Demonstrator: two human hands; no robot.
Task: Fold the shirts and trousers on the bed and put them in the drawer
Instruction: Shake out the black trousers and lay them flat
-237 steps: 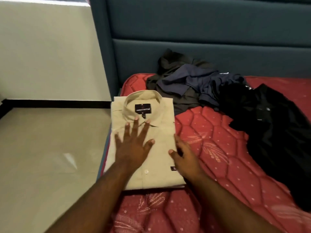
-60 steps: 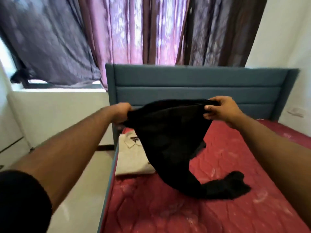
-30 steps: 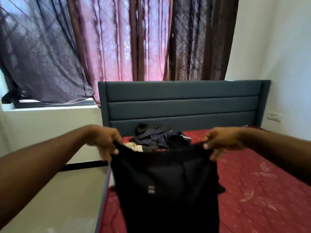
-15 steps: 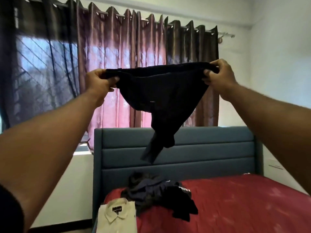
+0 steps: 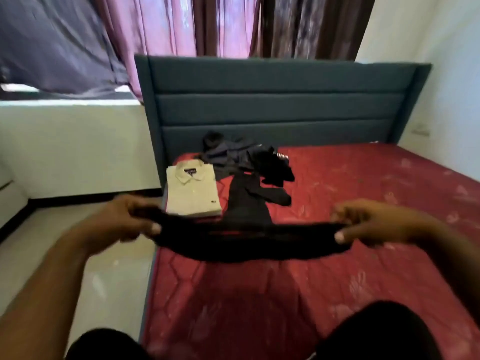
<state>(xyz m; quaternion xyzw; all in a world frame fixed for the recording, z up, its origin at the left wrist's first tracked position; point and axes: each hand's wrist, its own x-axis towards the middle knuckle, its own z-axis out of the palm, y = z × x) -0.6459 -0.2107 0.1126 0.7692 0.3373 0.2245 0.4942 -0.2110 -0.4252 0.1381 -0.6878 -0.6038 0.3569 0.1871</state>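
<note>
A black garment is stretched between my hands, low over the red mattress. My left hand grips its left end and my right hand grips its right end. The far part of the black garment lies flat on the mattress, reaching toward the headboard. A folded beige shirt lies at the bed's left edge. Behind it sits a heap of dark clothes. No drawer is in view.
The grey-blue headboard stands at the far end of the bed. To the left of the bed the floor drops away below a white wall. Curtains hang behind. A white wall closes the right side.
My hands have swung the black garment down from above the headboard to just over the mattress, where its far part now lies flat. My view has tilted down.
</note>
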